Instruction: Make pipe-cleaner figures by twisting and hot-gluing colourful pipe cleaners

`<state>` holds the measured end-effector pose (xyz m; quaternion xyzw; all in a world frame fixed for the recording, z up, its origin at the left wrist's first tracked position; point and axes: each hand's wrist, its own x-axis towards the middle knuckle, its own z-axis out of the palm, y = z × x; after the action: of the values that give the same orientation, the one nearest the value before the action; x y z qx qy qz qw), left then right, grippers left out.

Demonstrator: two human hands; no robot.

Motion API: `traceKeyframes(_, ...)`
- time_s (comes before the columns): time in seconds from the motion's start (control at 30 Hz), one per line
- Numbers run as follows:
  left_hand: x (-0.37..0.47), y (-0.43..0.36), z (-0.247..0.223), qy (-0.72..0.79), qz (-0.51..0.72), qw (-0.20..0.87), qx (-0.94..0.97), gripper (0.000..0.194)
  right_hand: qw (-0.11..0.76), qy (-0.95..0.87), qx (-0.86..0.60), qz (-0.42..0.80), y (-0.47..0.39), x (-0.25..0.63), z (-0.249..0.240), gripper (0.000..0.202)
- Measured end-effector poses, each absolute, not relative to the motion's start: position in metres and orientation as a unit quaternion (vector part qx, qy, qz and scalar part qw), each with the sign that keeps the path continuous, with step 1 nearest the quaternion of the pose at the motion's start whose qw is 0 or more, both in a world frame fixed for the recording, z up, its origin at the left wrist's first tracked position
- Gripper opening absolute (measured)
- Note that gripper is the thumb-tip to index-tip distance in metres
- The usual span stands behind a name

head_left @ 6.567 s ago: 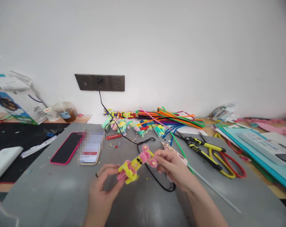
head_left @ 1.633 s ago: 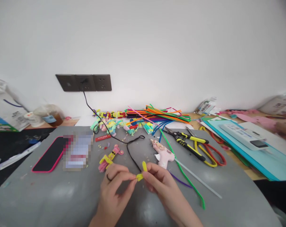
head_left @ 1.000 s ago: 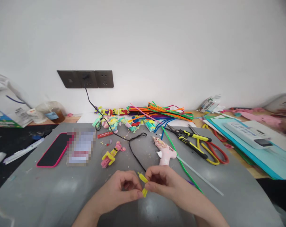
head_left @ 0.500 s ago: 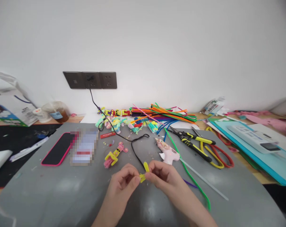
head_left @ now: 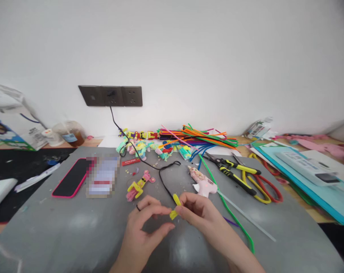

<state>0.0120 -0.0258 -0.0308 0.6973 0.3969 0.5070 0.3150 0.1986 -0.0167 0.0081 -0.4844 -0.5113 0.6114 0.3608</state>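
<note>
A small bent yellow fuzzy piece (head_left: 173, 215) is pinched between the thumb and fingers of my right hand (head_left: 198, 212). On its left, my left hand (head_left: 146, 225) has its thumb and index finger apart, the index fingertip close to the yellow piece; whether they touch is unclear. Beyond my left hand lies a pink and yellow pipe-cleaner figure (head_left: 139, 186). A pale pink glue gun (head_left: 203, 182) rests just beyond my right hand, with a black cord (head_left: 164, 182) running near it.
Pliers (head_left: 236, 176) and red-and-yellow scissors (head_left: 263, 187) lie at the right, beside a long green pipe cleaner (head_left: 225, 208). Pipe cleaners (head_left: 200, 136) are bundled by the wall. A pink-edged phone (head_left: 72, 178) lies left; a cup of brown liquid (head_left: 73, 136) stands behind.
My left thumb and index finger have parted and let go of the yellow piece, which stays in my right hand. The whole view has shifted slightly.
</note>
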Motion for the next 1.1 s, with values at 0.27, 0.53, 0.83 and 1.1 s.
traceKeyframes(0.27, 0.016, -0.025, -0.025, 0.402, 0.519, 0.159, 0.737, 0.004, 0.355, -0.513, -0.484, 0.614, -0.018, 0.197, 0.001, 0.051)
traceKeyframes(0.53, 0.017, -0.025, -0.025, 0.397, 0.521, 0.11, 0.748, 0.011, 0.369, -0.5, -0.45, 0.641, -0.015, 0.198, -0.002, 0.05)
traceKeyframes(0.83, 0.017, -0.026, -0.027, 0.396, 0.52, 0.118, 0.747, 0.011, 0.38, -0.491, -0.446, 0.644, -0.013, 0.195, -0.005, 0.051)
traceKeyframes(1.1, 0.003, -0.021, -0.03, 0.414, 0.538, 0.25, 0.69, 0.007, 0.364, -0.495, -0.444, 0.652, -0.004, 0.206, -0.001, 0.047)
